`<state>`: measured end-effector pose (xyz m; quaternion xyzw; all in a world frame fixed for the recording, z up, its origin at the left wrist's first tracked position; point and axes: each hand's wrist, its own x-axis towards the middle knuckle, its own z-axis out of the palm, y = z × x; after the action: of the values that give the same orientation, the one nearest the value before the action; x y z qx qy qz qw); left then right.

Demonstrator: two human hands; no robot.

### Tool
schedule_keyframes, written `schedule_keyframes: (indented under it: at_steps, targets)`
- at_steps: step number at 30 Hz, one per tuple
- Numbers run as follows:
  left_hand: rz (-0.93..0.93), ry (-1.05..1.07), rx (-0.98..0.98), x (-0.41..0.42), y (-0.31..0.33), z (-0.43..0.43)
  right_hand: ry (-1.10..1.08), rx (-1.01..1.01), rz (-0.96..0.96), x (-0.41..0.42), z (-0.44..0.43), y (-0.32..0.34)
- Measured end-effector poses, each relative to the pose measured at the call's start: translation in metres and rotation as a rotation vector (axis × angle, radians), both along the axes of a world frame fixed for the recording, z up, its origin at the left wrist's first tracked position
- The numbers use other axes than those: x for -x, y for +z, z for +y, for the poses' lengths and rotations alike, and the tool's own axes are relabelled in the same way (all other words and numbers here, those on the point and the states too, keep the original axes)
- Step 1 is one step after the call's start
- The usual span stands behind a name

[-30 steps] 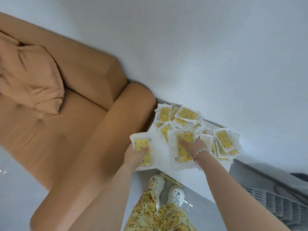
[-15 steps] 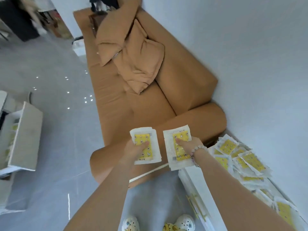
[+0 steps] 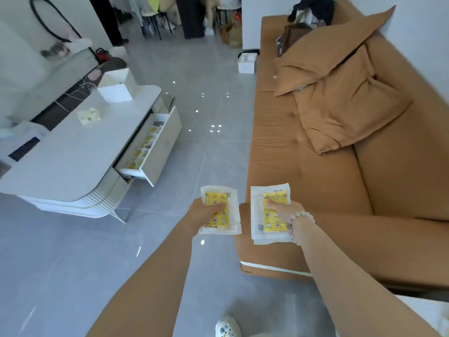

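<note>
Hazard: we hold the left packets (image 3: 224, 221) and the right packets (image 3: 263, 224) in the air over the floor (image 3: 73, 263), each by one edge only. The wrappers look slick; we judge that a loosened pinch or a fast arm swing lets lower sheets slide out and drop.

Pose: both arms reach toward 12 o'clock. The left hand (image 3: 206, 215) clamps its packets, thumb pressed on top; the right hand (image 3: 284, 212) does likewise. Stacks lie flat, apart. The sofa (image 3: 315, 178) stands at 2 o'clock. The open drawer (image 3: 148, 147) of the table (image 3: 73, 154) lies at 10 o'clock, well apart.
</note>
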<state>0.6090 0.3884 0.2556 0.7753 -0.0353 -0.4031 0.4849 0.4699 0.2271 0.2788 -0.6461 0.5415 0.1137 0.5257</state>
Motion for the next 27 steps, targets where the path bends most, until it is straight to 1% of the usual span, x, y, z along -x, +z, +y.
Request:
schedule_keyframes:
  at_steps: [5, 8, 11, 16, 19, 23, 27]
  targets:
    - [-0.004, 0.110, -0.019, -0.060, -0.002, 0.062, 0.111, -0.002, 0.049, -0.084, 0.046, 0.001]
    - [-0.030, 0.128, -0.037, -0.089, -0.002, 0.092, 0.183, 0.005, 0.021, -0.123, 0.068, 0.002]
    - [-0.041, 0.170, -0.028, -0.110, -0.002, 0.115, 0.203, 0.003, 0.001, -0.153, 0.084, 0.004]
    - [-0.037, 0.271, 0.006, -0.140, -0.001, 0.138, 0.278, 0.009, -0.018, -0.208, 0.105, 0.001]
    - [-0.029, 0.332, 0.005, -0.155, 0.000, 0.150, 0.265, -0.020, -0.065, -0.245, 0.116, -0.009]
    - [-0.024, 0.435, 0.016, -0.185, 0.002, 0.164, 0.327, -0.064, -0.089, -0.294, 0.128, -0.021]
    - [-0.026, 0.483, -0.045, -0.222, 0.004, 0.163, 0.338, -0.147, -0.077, -0.332, 0.120, -0.024]
